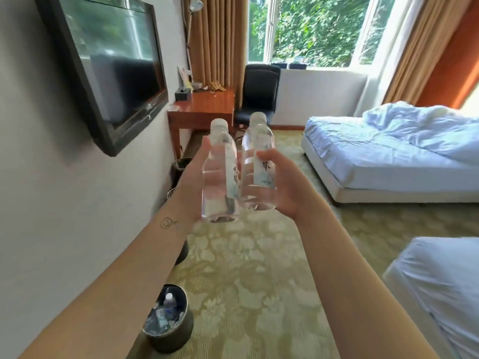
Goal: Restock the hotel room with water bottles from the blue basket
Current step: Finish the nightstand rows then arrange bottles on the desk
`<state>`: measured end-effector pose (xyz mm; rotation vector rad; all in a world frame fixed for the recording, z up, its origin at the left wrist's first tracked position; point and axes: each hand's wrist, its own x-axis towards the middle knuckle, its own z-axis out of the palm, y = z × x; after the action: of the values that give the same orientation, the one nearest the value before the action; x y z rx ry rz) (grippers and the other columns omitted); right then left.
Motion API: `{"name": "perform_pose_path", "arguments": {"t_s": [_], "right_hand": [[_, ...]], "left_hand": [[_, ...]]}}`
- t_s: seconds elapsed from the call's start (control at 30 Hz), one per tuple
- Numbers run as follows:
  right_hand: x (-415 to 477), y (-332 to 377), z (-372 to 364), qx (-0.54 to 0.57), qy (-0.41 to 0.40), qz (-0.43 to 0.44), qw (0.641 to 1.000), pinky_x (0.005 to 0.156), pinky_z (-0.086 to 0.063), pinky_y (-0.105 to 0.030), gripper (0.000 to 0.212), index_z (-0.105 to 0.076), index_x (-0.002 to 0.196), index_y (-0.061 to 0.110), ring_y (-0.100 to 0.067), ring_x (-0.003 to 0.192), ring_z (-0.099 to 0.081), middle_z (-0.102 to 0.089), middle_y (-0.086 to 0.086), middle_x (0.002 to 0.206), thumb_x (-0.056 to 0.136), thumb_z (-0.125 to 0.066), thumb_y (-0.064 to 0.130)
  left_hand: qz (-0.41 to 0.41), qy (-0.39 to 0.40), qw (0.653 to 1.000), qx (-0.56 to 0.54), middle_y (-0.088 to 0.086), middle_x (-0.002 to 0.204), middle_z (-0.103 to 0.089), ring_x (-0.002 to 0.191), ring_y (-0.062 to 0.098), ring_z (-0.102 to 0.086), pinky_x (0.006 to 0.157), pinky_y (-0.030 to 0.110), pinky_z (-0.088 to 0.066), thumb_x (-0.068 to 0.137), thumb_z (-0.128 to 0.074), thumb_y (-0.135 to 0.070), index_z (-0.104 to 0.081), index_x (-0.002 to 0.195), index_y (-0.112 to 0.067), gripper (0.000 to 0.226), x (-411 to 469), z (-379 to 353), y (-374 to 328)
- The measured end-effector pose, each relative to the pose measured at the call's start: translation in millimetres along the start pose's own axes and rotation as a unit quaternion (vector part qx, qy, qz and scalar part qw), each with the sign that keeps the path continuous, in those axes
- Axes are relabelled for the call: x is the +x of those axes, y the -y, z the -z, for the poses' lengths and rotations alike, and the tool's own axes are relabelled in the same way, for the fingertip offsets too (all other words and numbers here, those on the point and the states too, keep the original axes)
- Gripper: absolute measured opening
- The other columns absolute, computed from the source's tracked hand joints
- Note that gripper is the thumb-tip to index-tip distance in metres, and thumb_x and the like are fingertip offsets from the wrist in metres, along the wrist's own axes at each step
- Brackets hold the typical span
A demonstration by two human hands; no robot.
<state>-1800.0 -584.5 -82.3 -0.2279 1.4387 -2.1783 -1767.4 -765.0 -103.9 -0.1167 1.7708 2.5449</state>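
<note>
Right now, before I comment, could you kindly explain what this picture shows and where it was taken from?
There is no machine: a person wears one wide-angle camera on the head, looking forward and down at their bare arms. The left hand grips one clear plastic water bottle with a white cap; the right hand grips a second clear bottle. Ahead stand a brown wooden desk and a black chair; white beds lie to the right. A dark round bin on the carpet holds another bottle.
</note>
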Motion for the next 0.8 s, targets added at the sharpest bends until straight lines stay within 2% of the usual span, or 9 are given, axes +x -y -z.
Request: {"name": "perform_pose_path", "arguments": {"t_s": [0.1,0.17,0.3,0.4,0.47,0.57,0.67,0.73,0.8], "right_hand": [[-4.2,18.3,44.5,-0.013,-0.025,0.063,0.998,0.074,-0.056,-0.037,0.037,-0.065,0.12,0.006,-0.023,0.089,-0.07,-0.072,-0.008,0.097,0.089,-0.067,0.025],[-6.2,32.9,72.7,-0.008,-0.072,0.088,0.993,0.065,-0.056,-0.033,0.046,-0.06,0.126,0.005,-0.021,0.08,-0.071,-0.072,-0.006,0.093,0.087,-0.07,0.027],[-5.6,56.1,124.9,0.003,-0.14,0.116,0.983,0.063,-0.053,-0.035,0.064,-0.056,0.126,0.01,-0.023,0.077,-0.068,-0.068,-0.01,0.095,0.069,-0.08,0.029],[-8.1,68.1,165.2,-0.01,-0.173,0.132,0.976,0.07,-0.055,-0.039,0.057,-0.058,0.12,0.013,-0.026,0.082,-0.069,-0.069,-0.011,0.098,0.07,-0.082,0.028],[-11.5,75.1,187.9,-0.003,-0.203,0.134,0.97,0.072,-0.055,-0.04,0.056,-0.058,0.12,0.013,-0.027,0.085,-0.069,-0.069,-0.012,0.099,0.073,-0.082,0.028],[-16.8,85.5,214.5,0.029,-0.224,0.138,0.964,0.068,-0.055,-0.038,0.055,-0.06,0.12,0.008,-0.026,0.083,-0.069,-0.07,-0.013,0.095,0.075,-0.082,0.029],[-19.4,90.6,233.7,0.054,-0.247,0.142,0.957,0.071,-0.058,-0.04,0.049,-0.064,0.122,0.005,-0.028,0.091,-0.07,-0.072,-0.014,0.102,0.082,-0.077,0.029],[-19.8,90.0,245.0,0.098,-0.241,0.14,0.955,0.075,-0.059,-0.04,0.048,-0.064,0.122,0.0,-0.029,0.09,-0.068,-0.071,-0.017,0.104,0.083,-0.076,0.026],[-18.4,85.7,257.4,0.108,-0.245,0.138,0.954,0.087,-0.056,-0.045,0.054,-0.062,0.125,-0.002,-0.031,0.093,-0.067,-0.069,-0.019,0.109,0.08,-0.076,0.023]], "left_hand": [[0.03,0.134,0.98,-0.141,0.014,0.089,-0.062,0.078,0.028,-0.064,0.075,0.035,-0.052,0.096,-0.027,-0.066,-0.064,0.092,-0.008,0.069,32.9,-42.8,11.2],[0.048,0.198,0.947,-0.249,0.02,0.103,-0.065,0.091,0.034,-0.068,0.084,0.043,-0.055,0.099,-0.029,-0.059,-0.07,0.103,0.0,0.072,55.8,-75.7,20.9],[0.045,0.186,0.957,-0.218,0.003,0.098,-0.059,0.084,0.018,-0.063,0.081,0.034,-0.053,0.083,-0.052,-0.067,-0.061,0.106,-0.016,0.056,107.6,-134.9,38.8],[0.064,0.219,0.956,-0.186,0.011,0.115,-0.05,0.111,0.03,-0.049,0.099,0.043,-0.043,0.084,-0.054,-0.064,-0.062,0.113,-0.016,0.056,137.2,-176.3,51.8],[0.083,0.241,0.952,-0.167,0.011,0.109,-0.056,0.107,0.029,-0.055,0.09,0.043,-0.05,0.084,-0.052,-0.063,-0.075,0.098,-0.014,0.056,152.2,-196.6,59.4],[0.108,0.263,0.943,-0.175,0.009,0.087,-0.066,0.073,0.024,-0.069,0.064,0.034,-0.059,0.084,-0.052,-0.063,-0.073,0.097,-0.01,0.059,168.6,-222.2,68.4],[0.126,0.258,0.94,-0.183,0.009,0.093,-0.065,0.079,0.023,-0.067,0.066,0.033,-0.06,0.084,-0.05,-0.065,-0.062,0.113,-0.009,0.064,181.1,-242.8,78.6],[0.154,0.272,0.925,-0.217,0.008,0.091,-0.063,0.076,0.021,-0.067,0.066,0.032,-0.06,0.082,-0.049,-0.067,-0.059,0.111,-0.009,0.065,191.8,-251.1,86.2],[0.163,0.286,0.918,-0.221,0.007,0.09,-0.063,0.073,0.021,-0.068,0.066,0.031,-0.06,0.087,-0.041,-0.07,-0.059,0.109,-0.01,0.066,202.0,-253.1,97.5]]}}
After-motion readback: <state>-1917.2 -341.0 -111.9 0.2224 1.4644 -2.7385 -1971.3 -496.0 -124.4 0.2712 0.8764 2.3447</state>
